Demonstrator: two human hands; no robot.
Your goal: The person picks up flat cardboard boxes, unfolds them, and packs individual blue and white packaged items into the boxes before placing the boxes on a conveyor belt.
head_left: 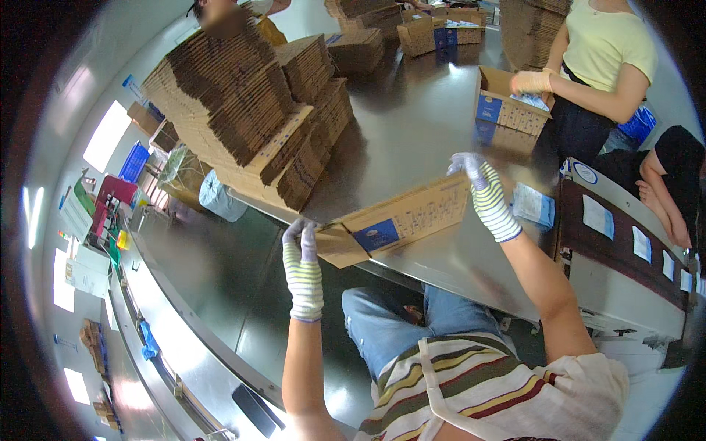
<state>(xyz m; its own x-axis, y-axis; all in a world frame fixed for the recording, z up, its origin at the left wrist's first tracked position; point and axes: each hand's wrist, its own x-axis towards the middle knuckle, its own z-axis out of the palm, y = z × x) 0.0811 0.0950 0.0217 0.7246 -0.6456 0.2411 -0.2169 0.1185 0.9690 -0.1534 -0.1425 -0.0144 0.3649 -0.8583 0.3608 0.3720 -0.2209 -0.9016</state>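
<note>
A flattened cardboard carton [434, 214] with a blue printed panel is held up between my hands above the front edge of the metal table. At its left end, my left hand [302, 272], in a striped knit glove, grips the corner with fingers closed. My right hand [489, 197], gloved the same way, pinches the upper right corner. The carton is tilted, and its lower left flap hangs out slightly. Just right of my right hand, a blue-and-white packet [533, 206] lies on the table.
Tall stacks of flat cartons [228, 95] stand on the metal table [412, 132] at left. At far right, a conveyor belt [614, 242] carries several packets. Across the table, a co-worker's gloved hand [533, 82] reaches into an open carton [507, 110]. More filled cartons [441, 33] stand behind.
</note>
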